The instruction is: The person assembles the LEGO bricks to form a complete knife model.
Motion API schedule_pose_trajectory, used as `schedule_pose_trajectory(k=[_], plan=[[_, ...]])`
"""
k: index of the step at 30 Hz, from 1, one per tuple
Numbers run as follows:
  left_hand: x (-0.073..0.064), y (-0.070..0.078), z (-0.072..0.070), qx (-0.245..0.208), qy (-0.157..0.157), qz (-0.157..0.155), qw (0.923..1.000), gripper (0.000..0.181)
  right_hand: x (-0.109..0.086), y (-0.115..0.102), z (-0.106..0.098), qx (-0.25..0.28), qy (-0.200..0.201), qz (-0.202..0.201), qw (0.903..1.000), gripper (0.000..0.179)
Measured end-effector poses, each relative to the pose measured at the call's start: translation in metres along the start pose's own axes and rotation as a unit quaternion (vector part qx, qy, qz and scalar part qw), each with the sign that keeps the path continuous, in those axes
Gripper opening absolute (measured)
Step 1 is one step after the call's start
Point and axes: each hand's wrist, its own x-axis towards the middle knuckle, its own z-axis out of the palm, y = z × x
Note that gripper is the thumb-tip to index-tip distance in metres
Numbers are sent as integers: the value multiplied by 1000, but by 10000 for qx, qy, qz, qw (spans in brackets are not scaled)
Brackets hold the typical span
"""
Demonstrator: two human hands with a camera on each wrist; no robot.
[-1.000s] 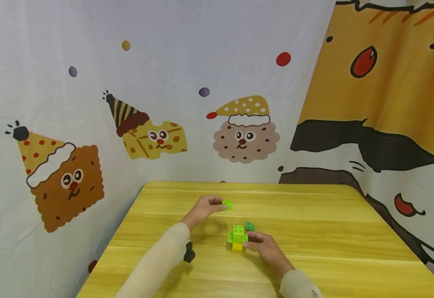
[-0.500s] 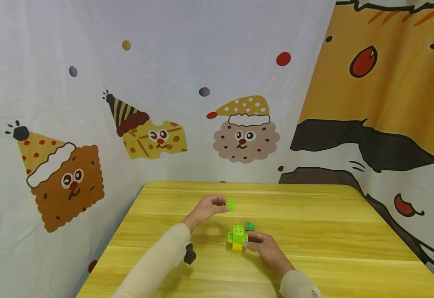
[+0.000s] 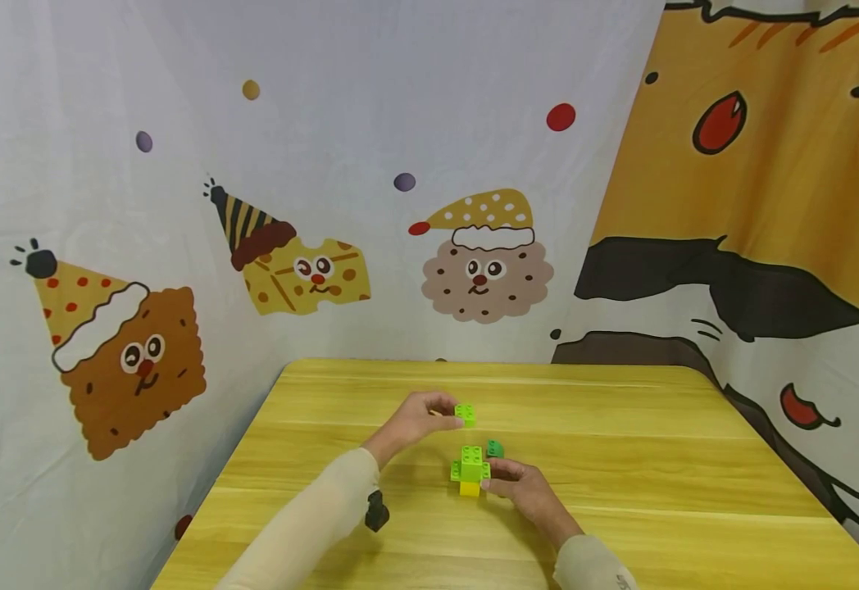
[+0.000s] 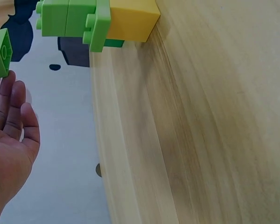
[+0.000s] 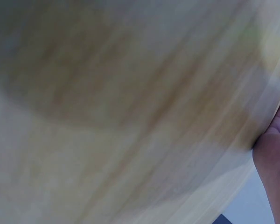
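The brick (image 3: 465, 416) has shifted right, nearer the stack (image 3: 471, 467), aloft over the counter (image 3: 636, 447). Likely light, stiff and smooth, it suits a hold by its sides; the left grip (image 3: 422, 416) pinches it, the right grip (image 3: 524, 485) the stack's side.

A: What is your left hand (image 3: 416, 419) holding?
B: You pinch a lime-green studded brick (image 3: 465, 415) in the air, studs up.
A: And your stack (image 3: 471, 469)?
B: Lime green over yellow, upright, your right hand (image 3: 524, 487) gripping its right side; a dark green rounded piece (image 3: 496, 449) lies just beyond it.
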Motion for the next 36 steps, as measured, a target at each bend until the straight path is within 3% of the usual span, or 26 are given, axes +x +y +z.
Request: schedule_pose_trajectory(k=[13,21,36], plan=[[-6,1,7,-42,-104,-43,9999,25,0,-1,0,18,5,12,10000,52],[-7,0,12,259,-105,52,9996,21,-2,-2,0,42,-21,24,10000,50],[-16,-3,19,341,-279,94,9990,21,-2,-2,0,26,-5,45,10000,49]])
